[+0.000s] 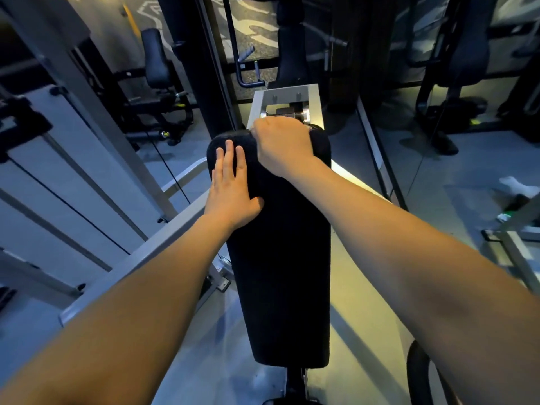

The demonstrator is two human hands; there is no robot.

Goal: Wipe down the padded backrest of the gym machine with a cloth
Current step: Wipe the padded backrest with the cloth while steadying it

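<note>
A long black padded backrest (pixel 280 258) runs down the middle of the view, tapering from rounded top corners toward a squared lower end, its surface matte and finely napped like a dark cloth covering; whether a separate cloth lies over it or the texture is the pad's own cannot be told, since both are equally black. The left hand (pixel 232 185) lies flat and open on the upper left part of the pad, fingers (pixel 228 154) straight and close together pointing at the top edge, thumb spread out to the side across the pad. The right hand (pixel 282 147) is curled into a fist over the pad's top edge, toward its right corner, knuckles up, gripping the top of the backrest or dark fabric there; what exactly sits inside the fist is hidden. Just behind that top edge stands a pale grey square-section metal frame (pixel 285 96) with a shiny steel pin fitting inside it. Grey painted beams (pixel 131 258) slant away from the pad's left side, and the floor (pixel 365 287) beneath is smooth and pale.
</note>
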